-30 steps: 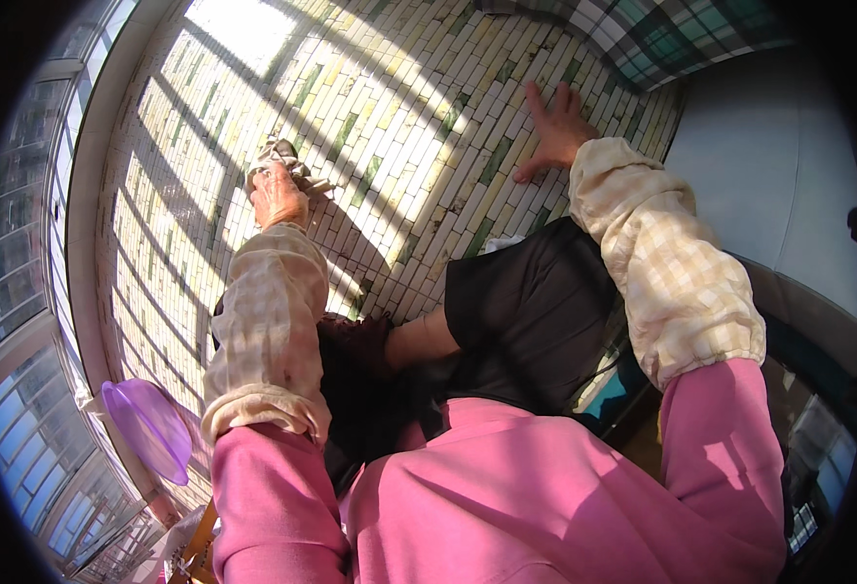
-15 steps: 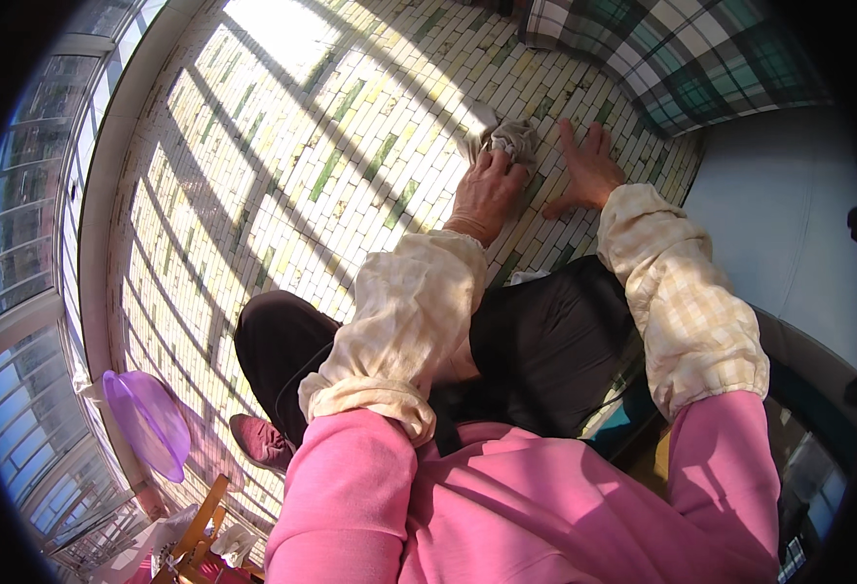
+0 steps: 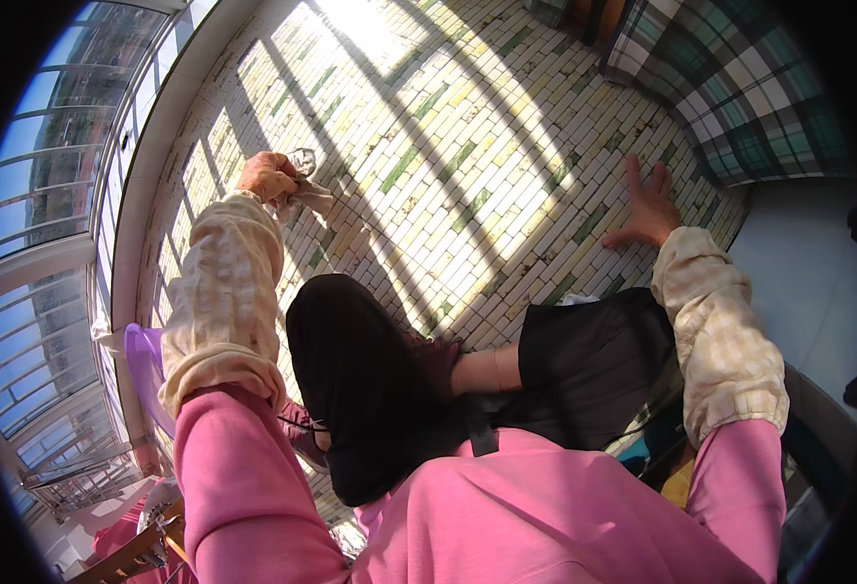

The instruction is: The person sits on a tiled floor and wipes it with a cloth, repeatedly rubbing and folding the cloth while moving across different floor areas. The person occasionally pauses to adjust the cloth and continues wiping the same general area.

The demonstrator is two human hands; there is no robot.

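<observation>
My left hand (image 3: 269, 177) is closed on a crumpled greyish-white cloth (image 3: 314, 195), out at the left over the floor (image 3: 487, 175) of narrow white, yellow and green tiles. Part of the cloth hangs out beyond my fingers; I cannot tell whether it touches the tiles. Over on the right, my right hand (image 3: 649, 206) has its fingers spread, with nothing in it, at or close above the tiles. Checked cream sleeve covers wrap both my forearms.
Barred windows (image 3: 54, 146) and a pale sill run along the left. A purple basin (image 3: 148, 370) stands beside my left arm. At the upper right hangs a green plaid cloth (image 3: 730, 88), above a pale flat surface (image 3: 799, 253). Wooden chair parts (image 3: 136, 555) show at lower left.
My left hand has swept the cloth from near my right hand over to the left, toward the windows. My right hand stays spread at the right. The view has shifted.
</observation>
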